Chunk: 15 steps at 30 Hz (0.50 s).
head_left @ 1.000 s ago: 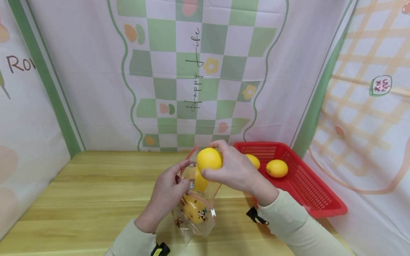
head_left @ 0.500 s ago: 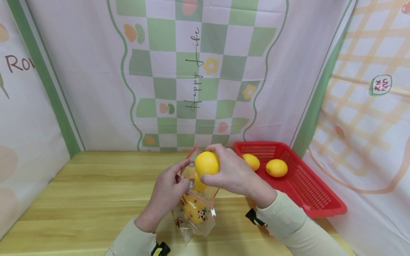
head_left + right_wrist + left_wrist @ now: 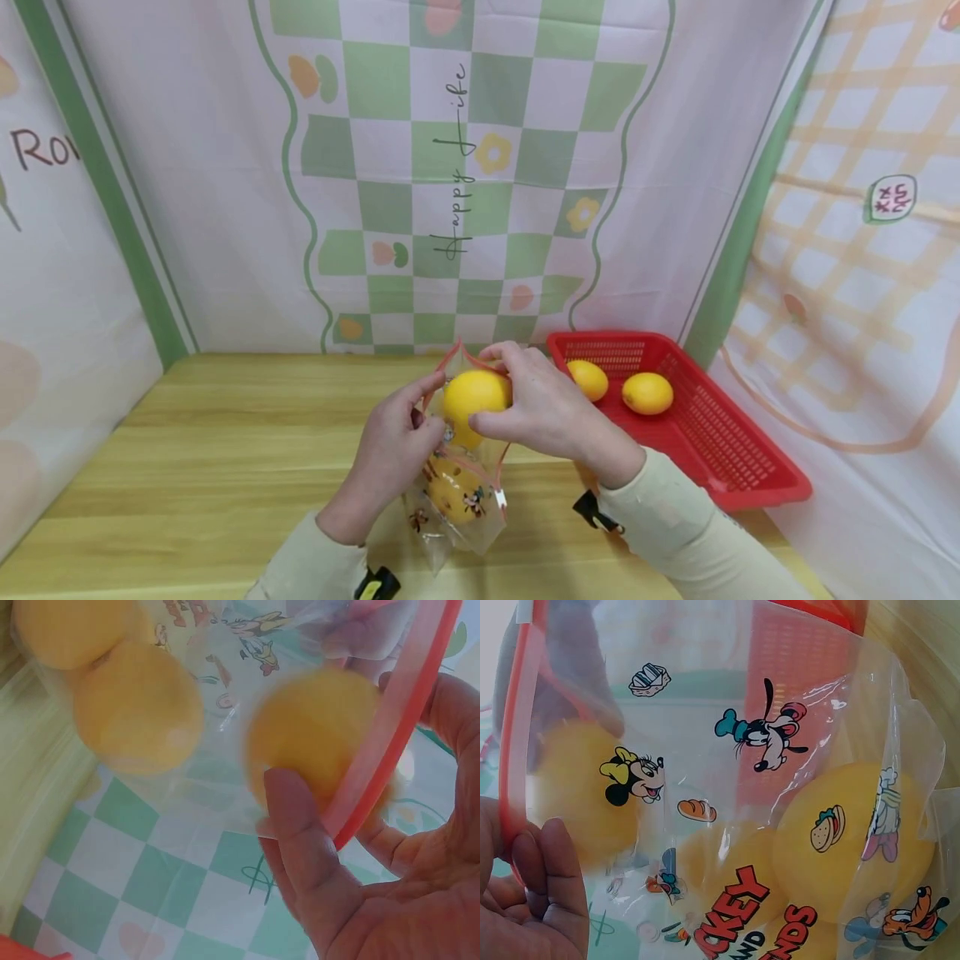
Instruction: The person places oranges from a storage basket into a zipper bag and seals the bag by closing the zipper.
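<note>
My left hand [image 3: 393,442] pinches the red-edged rim of a clear zip bag [image 3: 483,533] printed with cartoon figures, keeping its mouth apart. At that mouth is a yellow lemon [image 3: 472,393], blurred in both wrist views while the fingers around it look sharp. My right hand [image 3: 547,404] is spread loosely about this lemon, the thumb near its lower side and a small gap above it. Lower in the bag lie other lemons [image 3: 139,709], seen through the film. Part of the right fingers is hidden behind the rim in the right wrist view.
A red perforated basket [image 3: 750,442] stands to the right, holding a lemon [image 3: 647,393] and another lemon [image 3: 588,381] partly covered by my right hand. Beneath everything is a wood-grain table [image 3: 225,467], with a patterned cloth [image 3: 382,208] behind it.
The lemon at the bag's mouth has moved left and down, away from the right fingertips. My right hand has lowered slightly and its fingers have loosened. The left hand keeps its place.
</note>
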Each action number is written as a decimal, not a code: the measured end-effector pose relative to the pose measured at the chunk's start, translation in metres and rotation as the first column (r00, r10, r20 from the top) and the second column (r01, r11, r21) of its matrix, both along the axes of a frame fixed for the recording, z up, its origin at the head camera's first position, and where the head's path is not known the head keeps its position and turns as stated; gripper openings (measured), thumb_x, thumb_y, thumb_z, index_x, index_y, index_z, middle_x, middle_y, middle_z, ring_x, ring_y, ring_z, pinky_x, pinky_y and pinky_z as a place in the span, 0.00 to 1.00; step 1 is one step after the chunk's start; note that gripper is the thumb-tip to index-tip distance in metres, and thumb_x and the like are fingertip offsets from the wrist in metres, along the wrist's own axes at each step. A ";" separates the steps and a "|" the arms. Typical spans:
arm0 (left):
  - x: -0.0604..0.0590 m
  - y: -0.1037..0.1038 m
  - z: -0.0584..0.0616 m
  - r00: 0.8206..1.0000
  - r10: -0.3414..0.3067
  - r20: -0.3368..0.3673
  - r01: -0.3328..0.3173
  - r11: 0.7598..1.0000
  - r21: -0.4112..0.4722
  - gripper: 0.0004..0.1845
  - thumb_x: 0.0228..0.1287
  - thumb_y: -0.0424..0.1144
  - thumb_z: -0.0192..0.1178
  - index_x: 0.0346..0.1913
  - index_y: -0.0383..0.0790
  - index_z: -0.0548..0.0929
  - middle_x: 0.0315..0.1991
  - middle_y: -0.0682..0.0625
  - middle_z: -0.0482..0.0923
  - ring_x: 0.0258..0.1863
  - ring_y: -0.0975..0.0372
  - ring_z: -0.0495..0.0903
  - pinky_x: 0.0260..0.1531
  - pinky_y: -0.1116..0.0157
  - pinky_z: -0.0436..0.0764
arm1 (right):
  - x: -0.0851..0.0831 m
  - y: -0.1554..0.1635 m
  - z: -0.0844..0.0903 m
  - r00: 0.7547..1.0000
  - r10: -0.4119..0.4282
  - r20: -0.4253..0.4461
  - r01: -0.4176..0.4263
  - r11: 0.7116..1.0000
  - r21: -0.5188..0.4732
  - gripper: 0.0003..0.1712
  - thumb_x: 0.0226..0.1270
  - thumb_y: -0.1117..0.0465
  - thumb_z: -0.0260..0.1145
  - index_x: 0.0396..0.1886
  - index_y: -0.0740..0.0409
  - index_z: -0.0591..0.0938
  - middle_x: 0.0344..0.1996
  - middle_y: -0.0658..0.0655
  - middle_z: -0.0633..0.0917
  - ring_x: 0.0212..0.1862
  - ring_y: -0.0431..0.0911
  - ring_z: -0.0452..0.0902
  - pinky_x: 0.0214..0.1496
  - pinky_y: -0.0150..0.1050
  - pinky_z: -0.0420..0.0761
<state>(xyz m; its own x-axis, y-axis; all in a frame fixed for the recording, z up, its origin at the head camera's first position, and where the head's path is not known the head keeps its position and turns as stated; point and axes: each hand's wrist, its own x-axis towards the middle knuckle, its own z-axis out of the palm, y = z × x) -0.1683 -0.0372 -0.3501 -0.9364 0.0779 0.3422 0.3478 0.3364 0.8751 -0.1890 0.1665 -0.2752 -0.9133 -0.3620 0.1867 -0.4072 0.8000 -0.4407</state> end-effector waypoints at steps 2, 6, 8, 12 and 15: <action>0.000 0.000 0.000 1.000 0.001 0.003 -0.001 1.000 -0.002 0.33 0.62 0.27 0.56 0.72 0.44 0.78 0.26 0.51 0.77 0.11 0.66 0.59 0.12 0.71 0.61 | -0.001 0.001 -0.002 1.000 0.011 0.008 -0.011 1.000 -0.002 0.38 0.57 0.46 0.75 0.67 0.47 0.75 0.56 0.51 0.81 0.51 0.47 0.79 0.49 0.45 0.84; 0.000 -0.001 -0.001 1.000 0.004 -0.001 -0.004 1.000 -0.001 0.32 0.62 0.27 0.56 0.72 0.42 0.77 0.31 0.51 0.79 0.12 0.67 0.59 0.12 0.71 0.61 | -0.003 0.002 -0.006 1.000 0.023 0.013 -0.023 0.999 -0.023 0.30 0.64 0.56 0.72 0.66 0.50 0.76 0.58 0.54 0.82 0.53 0.48 0.83 0.56 0.48 0.85; 0.000 -0.001 -0.001 1.000 0.007 -0.007 -0.007 1.000 -0.001 0.32 0.63 0.27 0.56 0.72 0.41 0.78 0.32 0.51 0.79 0.12 0.67 0.58 0.12 0.71 0.60 | -0.004 0.003 -0.007 0.999 0.032 -0.011 -0.032 0.999 -0.029 0.27 0.65 0.62 0.69 0.64 0.53 0.77 0.56 0.56 0.83 0.53 0.49 0.83 0.57 0.49 0.85; -0.001 -0.001 -0.002 1.000 0.013 -0.006 -0.013 1.000 -0.001 0.31 0.64 0.27 0.56 0.72 0.43 0.78 0.29 0.50 0.78 0.11 0.66 0.60 0.12 0.71 0.61 | -0.007 0.004 -0.008 0.999 0.036 -0.041 -0.037 0.999 -0.036 0.25 0.65 0.70 0.66 0.62 0.56 0.78 0.54 0.59 0.85 0.52 0.51 0.83 0.54 0.48 0.87; -0.001 -0.001 -0.001 1.000 0.015 0.008 -0.015 1.000 0.005 0.31 0.64 0.28 0.56 0.72 0.45 0.78 0.29 0.50 0.78 0.12 0.64 0.62 0.12 0.70 0.62 | -0.009 0.004 -0.007 0.999 0.035 -0.020 -0.036 0.998 -0.055 0.25 0.64 0.72 0.66 0.61 0.57 0.78 0.53 0.60 0.86 0.51 0.52 0.85 0.50 0.45 0.88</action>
